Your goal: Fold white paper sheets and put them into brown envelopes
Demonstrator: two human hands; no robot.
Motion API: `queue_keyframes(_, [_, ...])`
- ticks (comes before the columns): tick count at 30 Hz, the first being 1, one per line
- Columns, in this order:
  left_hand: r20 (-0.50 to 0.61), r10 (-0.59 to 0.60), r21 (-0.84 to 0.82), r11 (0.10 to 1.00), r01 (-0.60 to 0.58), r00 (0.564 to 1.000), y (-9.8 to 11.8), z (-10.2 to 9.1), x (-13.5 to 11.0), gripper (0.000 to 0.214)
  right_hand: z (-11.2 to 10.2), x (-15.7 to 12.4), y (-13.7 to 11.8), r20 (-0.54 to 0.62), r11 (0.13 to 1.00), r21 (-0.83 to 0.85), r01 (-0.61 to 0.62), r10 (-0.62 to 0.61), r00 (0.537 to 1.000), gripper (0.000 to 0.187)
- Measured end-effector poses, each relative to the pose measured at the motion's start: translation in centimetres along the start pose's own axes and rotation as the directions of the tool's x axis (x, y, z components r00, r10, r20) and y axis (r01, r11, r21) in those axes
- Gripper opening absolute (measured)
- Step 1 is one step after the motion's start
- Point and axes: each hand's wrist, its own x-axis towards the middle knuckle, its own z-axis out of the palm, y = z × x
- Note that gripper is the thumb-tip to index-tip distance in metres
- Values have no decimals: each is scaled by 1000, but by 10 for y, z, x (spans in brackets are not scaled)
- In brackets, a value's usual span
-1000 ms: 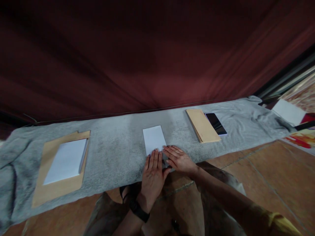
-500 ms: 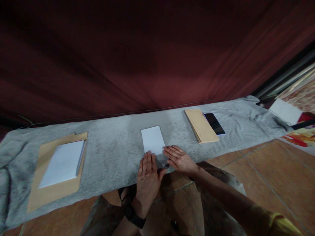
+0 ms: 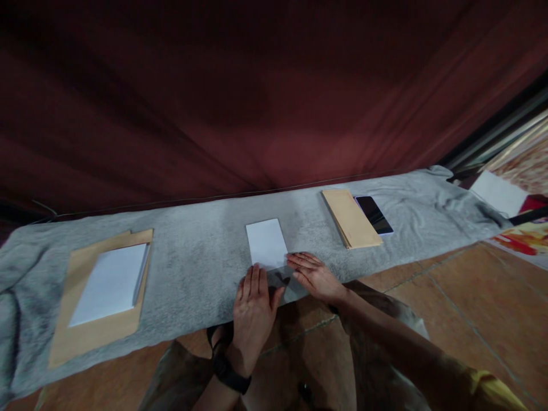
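Sliding left since a second ago, the left hand (image 3: 253,305) is lying flat and ungripping at the white paper's (image 3: 268,242) near left corner; the right hand (image 3: 315,278), also flat, is resting by its near right corner. Grey cloth (image 3: 192,257) is supporting the paper; brown envelopes (image 3: 354,220) and a phone (image 3: 374,215) are lying to its right.

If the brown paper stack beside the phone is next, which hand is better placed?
Right, most likely. The right hand, at the white paper's near right corner, is closer to the brown paper stack. The left hand, at the near left corner, would likely have to reach past it.
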Motion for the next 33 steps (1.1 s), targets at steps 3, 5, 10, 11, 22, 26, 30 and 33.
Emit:
queue_keyframes(3, [-10,48,-16,999,-48,999,3,1,6,54,-1,2,0,6,1000,1,3,-3,1000,38])
queue_keyframes(5, [-2,100,-37,994,-100,995,8,4,10,51,-1,2,0,5,1000,0,6,-6,1000,38])
queue_keyframes(10, [46,141,-57,989,-138,989,23,14,18,54,1,3,2,-14,1000,4,5,-5,1000,38])
queue_keyframes(11, [51,138,-47,990,-136,989,25,16,19,55,2,3,3,-17,1000,12,-1,2,1000,38])
queue_keyframes(22, [82,162,2,987,-163,983,30,21,17,58,3,16,9,10,998,46,-51,50,999,41])
queue_keyframes(26, [89,151,-12,989,-150,985,32,19,19,54,4,27,7,13,996,30,-87,86,996,44])
queue_keyframes(30, [108,132,-36,991,-128,985,35,16,22,53,9,38,6,-6,992,11,-123,123,992,47])
queue_keyframes(33, [122,109,-59,993,-102,987,36,15,22,54,14,44,6,-11,989,2,-146,146,989,48])
